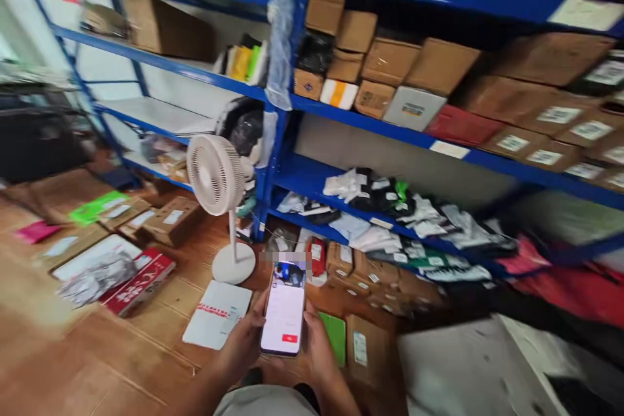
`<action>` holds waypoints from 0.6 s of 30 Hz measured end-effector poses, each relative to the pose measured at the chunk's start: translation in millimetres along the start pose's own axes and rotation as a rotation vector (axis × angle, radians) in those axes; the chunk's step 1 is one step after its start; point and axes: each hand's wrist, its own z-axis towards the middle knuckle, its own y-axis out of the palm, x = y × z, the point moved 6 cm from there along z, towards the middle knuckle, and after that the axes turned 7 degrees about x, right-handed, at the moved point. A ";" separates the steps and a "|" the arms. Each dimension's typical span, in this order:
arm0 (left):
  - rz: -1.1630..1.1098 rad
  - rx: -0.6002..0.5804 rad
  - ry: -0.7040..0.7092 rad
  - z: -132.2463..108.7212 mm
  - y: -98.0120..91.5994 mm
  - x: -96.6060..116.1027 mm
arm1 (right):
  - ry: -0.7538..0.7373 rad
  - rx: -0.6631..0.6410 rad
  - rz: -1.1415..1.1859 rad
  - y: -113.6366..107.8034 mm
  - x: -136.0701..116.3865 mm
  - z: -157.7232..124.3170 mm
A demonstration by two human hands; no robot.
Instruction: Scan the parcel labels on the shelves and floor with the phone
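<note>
A smartphone (283, 312) with a lit, mostly white screen is held upright between my two hands at the lower middle. On the screen I see a small picture at the top and a red button near the bottom. My left hand (247, 331) grips its left edge, the thumb at the side of the screen. Along the right edge, my right hand (316, 341) is closed on the phone too. The fingers behind the phone are hidden. Beyond my left hand a white flat parcel (214, 315) lies on the floor, and a green item (334, 338) lies right of my right hand.
A white fan (217, 175) stands before blue shelving (361, 118) loaded with cardboard boxes (441, 65) and bagged parcels (400, 205). Several packages, among them a red box (141, 283), lie on the floor at left. A large pale box (453, 364) stands at lower right.
</note>
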 end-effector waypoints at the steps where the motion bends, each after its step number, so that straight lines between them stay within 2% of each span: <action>1: 0.022 -0.010 -0.037 4.8 4.5 -0.8 | -0.017 0.023 -0.002 -3.0 -8.4 -0.9; 6: 0.087 -0.053 -0.221 25.1 27.9 -15.0 | -0.064 0.144 0.011 -26.7 -32.7 -8.1; 10: 0.183 -0.076 -0.281 36.5 51.4 -26.7 | -0.121 0.247 0.067 -52.6 -37.1 -16.5; 12: 0.249 -0.050 -0.325 42.6 58.2 -35.8 | -0.135 0.288 0.110 -62.5 -35.5 -16.9; 15: 0.397 0.047 -0.360 54.0 55.6 -55.2 | -0.108 0.354 0.255 -79.1 -25.7 -14.2; 18: 0.671 0.141 -0.352 66.5 42.0 -78.8 | -0.024 0.455 0.428 -106.9 -7.1 -14.0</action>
